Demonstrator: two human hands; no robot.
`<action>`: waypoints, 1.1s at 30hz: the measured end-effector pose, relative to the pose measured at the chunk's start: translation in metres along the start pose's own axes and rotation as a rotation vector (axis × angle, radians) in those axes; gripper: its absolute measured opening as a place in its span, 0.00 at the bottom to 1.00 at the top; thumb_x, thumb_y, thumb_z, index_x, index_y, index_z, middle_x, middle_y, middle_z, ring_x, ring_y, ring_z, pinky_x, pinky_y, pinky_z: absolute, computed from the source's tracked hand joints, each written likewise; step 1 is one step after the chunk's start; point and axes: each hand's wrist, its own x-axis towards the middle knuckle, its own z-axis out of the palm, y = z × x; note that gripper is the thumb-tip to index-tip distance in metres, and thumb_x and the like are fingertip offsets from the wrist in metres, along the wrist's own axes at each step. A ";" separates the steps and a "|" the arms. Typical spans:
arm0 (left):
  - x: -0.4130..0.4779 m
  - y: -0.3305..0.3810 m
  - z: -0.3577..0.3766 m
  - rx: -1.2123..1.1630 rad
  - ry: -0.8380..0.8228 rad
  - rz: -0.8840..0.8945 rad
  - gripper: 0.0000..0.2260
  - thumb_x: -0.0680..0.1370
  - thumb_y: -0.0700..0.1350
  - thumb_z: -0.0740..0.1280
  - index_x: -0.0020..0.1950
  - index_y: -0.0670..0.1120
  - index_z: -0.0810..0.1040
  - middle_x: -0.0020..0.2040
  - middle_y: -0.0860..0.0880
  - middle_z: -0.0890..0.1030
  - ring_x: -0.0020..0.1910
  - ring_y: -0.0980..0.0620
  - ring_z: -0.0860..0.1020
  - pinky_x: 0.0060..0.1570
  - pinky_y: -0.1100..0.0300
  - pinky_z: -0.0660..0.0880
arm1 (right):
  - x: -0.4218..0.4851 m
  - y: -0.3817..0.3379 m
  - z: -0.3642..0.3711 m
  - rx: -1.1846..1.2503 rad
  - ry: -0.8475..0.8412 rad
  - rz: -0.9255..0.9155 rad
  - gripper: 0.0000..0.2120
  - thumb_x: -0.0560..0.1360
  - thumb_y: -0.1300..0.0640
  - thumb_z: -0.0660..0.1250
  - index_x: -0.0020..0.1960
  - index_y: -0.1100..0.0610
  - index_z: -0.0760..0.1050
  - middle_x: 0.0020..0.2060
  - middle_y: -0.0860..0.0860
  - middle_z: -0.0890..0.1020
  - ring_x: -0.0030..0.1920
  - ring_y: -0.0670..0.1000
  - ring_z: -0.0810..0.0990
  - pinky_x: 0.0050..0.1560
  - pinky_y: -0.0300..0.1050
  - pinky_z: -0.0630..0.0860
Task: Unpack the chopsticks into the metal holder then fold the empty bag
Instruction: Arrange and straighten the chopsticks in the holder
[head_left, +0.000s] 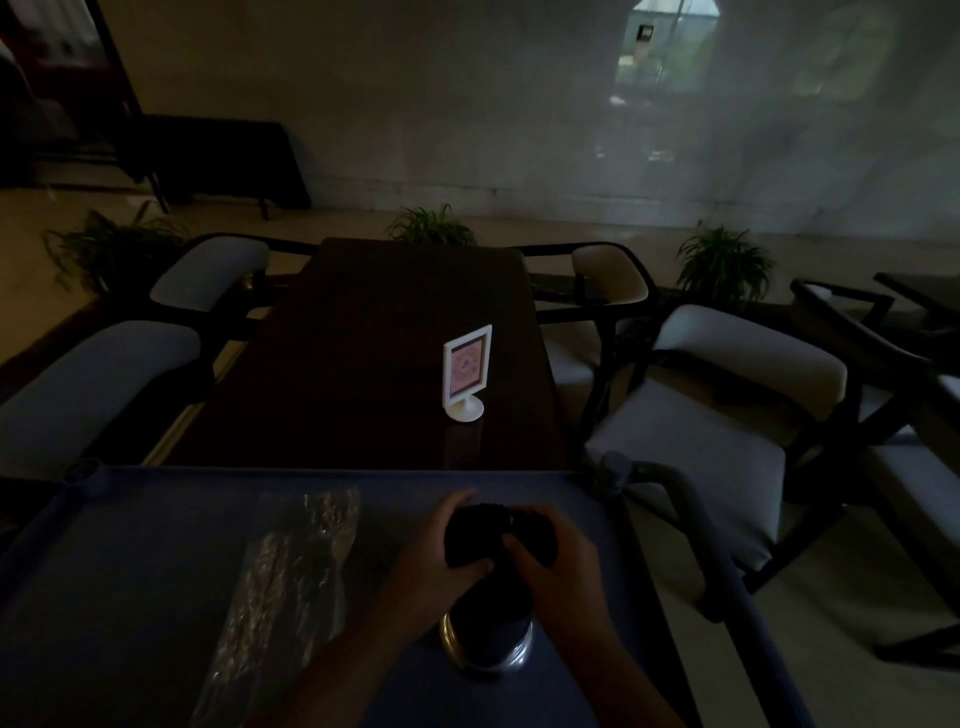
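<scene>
A thick bundle of dark chopsticks (485, 535) stands upright in the round metal holder (488, 642) on the blue cart tray (156, 545). My left hand (441, 566) grips the bundle's upper part from the left. My right hand (558, 564) grips it from the right, and both hands wrap around the top ends. The clear plastic bag (291, 582) lies flat and crinkled on the tray to the left of the holder, apart from my hands. The scene is very dim.
Beyond the tray stands a dark wooden table (363, 364) with a small white sign stand (466, 371). Padded chairs (717, 415) flank the table on both sides. Potted plants (431, 226) line the floor behind.
</scene>
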 end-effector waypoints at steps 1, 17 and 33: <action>0.000 0.000 -0.001 -0.007 0.000 -0.004 0.33 0.71 0.40 0.75 0.60 0.73 0.66 0.60 0.65 0.73 0.57 0.66 0.75 0.49 0.69 0.76 | 0.001 -0.002 -0.001 0.022 0.022 0.001 0.13 0.70 0.58 0.75 0.45 0.41 0.78 0.41 0.42 0.85 0.43 0.36 0.82 0.43 0.30 0.77; -0.003 0.021 -0.009 0.009 -0.054 0.084 0.35 0.69 0.46 0.77 0.68 0.66 0.63 0.64 0.55 0.75 0.63 0.56 0.75 0.62 0.53 0.76 | 0.035 -0.088 -0.045 0.410 0.151 -0.132 0.02 0.76 0.62 0.67 0.48 0.57 0.75 0.35 0.53 0.85 0.34 0.49 0.84 0.32 0.36 0.78; -0.039 0.062 -0.015 0.016 0.093 0.223 0.31 0.61 0.62 0.77 0.62 0.64 0.73 0.58 0.66 0.79 0.59 0.66 0.77 0.54 0.71 0.75 | 0.016 -0.128 -0.068 1.626 0.119 0.212 0.03 0.72 0.58 0.67 0.40 0.56 0.77 0.35 0.48 0.79 0.36 0.46 0.80 0.44 0.41 0.80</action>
